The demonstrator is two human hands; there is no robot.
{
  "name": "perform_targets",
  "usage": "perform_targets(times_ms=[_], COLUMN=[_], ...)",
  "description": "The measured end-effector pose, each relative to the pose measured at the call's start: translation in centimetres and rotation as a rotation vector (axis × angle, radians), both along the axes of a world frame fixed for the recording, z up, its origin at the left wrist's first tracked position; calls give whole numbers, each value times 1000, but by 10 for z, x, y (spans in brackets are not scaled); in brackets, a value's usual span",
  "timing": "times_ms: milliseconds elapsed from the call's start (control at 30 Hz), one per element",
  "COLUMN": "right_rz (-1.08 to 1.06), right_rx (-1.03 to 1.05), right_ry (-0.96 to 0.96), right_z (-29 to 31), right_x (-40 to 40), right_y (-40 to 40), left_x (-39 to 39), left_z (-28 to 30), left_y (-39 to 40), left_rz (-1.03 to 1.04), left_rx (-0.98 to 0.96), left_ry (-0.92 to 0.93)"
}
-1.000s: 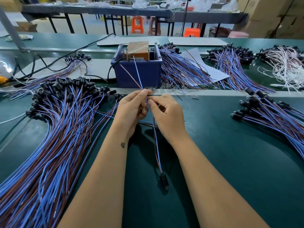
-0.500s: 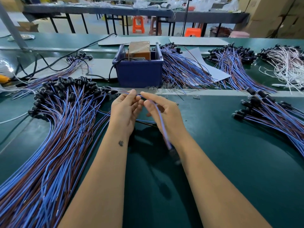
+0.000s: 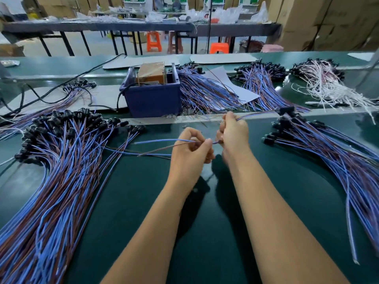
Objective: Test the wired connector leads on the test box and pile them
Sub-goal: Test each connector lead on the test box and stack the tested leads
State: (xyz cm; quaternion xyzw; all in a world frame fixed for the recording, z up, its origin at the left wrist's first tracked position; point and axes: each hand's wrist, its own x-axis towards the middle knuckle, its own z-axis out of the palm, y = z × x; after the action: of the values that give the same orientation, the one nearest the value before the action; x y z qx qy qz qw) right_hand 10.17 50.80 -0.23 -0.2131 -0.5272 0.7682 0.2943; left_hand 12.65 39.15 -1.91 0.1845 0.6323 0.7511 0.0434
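While both grip one lead [image 3: 256, 114] | left hand [image 3: 189, 154] pinching | right hand [image 3: 233, 134] clenched

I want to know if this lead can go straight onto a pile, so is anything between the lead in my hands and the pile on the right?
Nothing visible is in the way. The lead is held by the right hand and left hand, its black connector just above the right pile, with bare green table between.
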Motion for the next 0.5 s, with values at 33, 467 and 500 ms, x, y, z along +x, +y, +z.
perform_targets(times_ms=[33, 467, 500], right_rz=[5, -60, -84], right_rx=[78, 1396, 1417], right_ry=[-86, -878, -915], right_z=[0, 52, 53], right_x=[2, 106, 114], right_y=[10, 165, 174], left_x=[9, 114, 118], left_z=[-2, -1, -2], left_y=[8, 111, 113], left_rz=[-46, -633, -651], left_rx=[-39, -503, -566], left_ry=[45, 421, 451])
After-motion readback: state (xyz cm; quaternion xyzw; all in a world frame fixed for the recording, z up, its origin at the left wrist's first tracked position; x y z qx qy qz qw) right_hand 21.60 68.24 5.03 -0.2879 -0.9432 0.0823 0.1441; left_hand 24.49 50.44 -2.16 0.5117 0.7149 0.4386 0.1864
